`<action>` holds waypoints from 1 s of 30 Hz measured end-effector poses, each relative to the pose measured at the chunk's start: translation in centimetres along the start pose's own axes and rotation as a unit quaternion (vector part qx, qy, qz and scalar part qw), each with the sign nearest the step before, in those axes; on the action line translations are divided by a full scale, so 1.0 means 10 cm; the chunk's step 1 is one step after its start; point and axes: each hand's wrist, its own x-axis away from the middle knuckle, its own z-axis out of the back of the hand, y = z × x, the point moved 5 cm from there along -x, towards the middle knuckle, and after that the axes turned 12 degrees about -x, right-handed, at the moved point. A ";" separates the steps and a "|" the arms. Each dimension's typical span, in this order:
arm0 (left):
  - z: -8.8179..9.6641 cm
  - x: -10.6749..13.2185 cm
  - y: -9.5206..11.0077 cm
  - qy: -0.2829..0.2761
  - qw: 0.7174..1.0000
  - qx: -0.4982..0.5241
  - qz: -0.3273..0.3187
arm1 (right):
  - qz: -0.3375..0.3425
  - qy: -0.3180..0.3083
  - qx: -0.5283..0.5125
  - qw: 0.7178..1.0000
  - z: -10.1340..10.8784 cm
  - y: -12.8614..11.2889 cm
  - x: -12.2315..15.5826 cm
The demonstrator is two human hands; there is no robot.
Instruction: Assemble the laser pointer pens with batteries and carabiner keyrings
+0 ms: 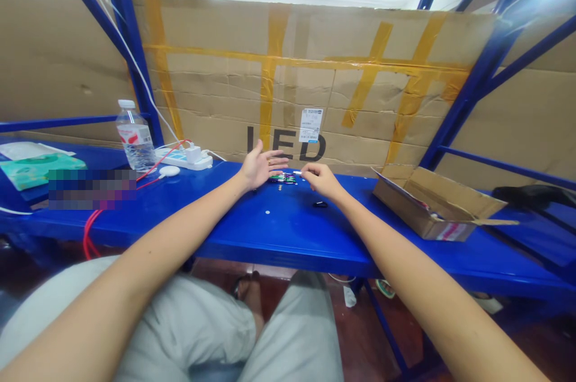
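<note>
Blue shelf point(288, 232) bears an open box point(407, 201); right hand point(320, 181) pinches a part point(297, 173).

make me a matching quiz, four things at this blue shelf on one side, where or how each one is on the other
1 water bottle
2 cardboard box
3 left hand
4 right hand

a open, at the right
b palm up, fingers spread
c upright, at the left
d pinching a small piece

Pairs: 1-c, 2-a, 3-b, 4-d

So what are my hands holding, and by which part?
The right hand pinches a tiny pale piece at its end, too small to identify. The left hand is open, holding nothing.
</note>
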 end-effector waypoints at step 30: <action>0.12 -0.13 0.03 0.040 0.882 -0.448 -0.142 | 0.002 -0.151 0.076 0.986 -0.23 0.05 -0.42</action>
